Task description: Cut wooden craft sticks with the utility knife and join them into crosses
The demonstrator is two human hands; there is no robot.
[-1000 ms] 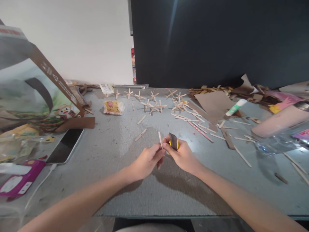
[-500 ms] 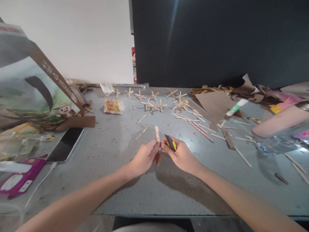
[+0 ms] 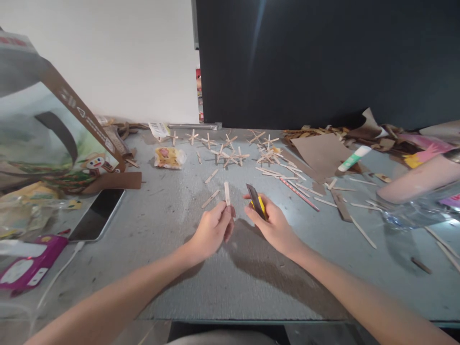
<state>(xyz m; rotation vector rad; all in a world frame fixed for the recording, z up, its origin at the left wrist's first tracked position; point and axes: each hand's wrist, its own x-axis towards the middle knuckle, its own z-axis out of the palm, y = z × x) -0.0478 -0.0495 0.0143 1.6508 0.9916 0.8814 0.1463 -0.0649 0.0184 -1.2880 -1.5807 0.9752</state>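
Pinched upright in my left hand (image 3: 212, 229) is a flat wooden craft stick (image 3: 227, 191); its lower end is hidden by the fingers. My right hand (image 3: 275, 223) is closed around a yellow and black utility knife (image 3: 258, 203), apart from the stick. Whether its blade is out, I cannot tell. Just beyond my left hand a short craft stick (image 3: 210, 198) lies on the grey table (image 3: 172, 282), with another short stick (image 3: 211, 176) farther back. Several star-shaped pieces of crossed sticks (image 3: 227, 157) stand toward the back.
Loose sticks and a red patterned pencil (image 3: 300, 195) lie right of centre. A glue stick (image 3: 354, 158) rests by brown cardboard (image 3: 316, 153). At left are a phone (image 3: 97, 215), a purple device (image 3: 32, 263) with a white cable and a large printed bag (image 3: 53, 129). A yellow packet (image 3: 168, 157) sits behind.
My hands have drawn apart. The left moved slightly left and toward me with the craft stick, while the right moved a little right with the utility knife, now tilted more upright.
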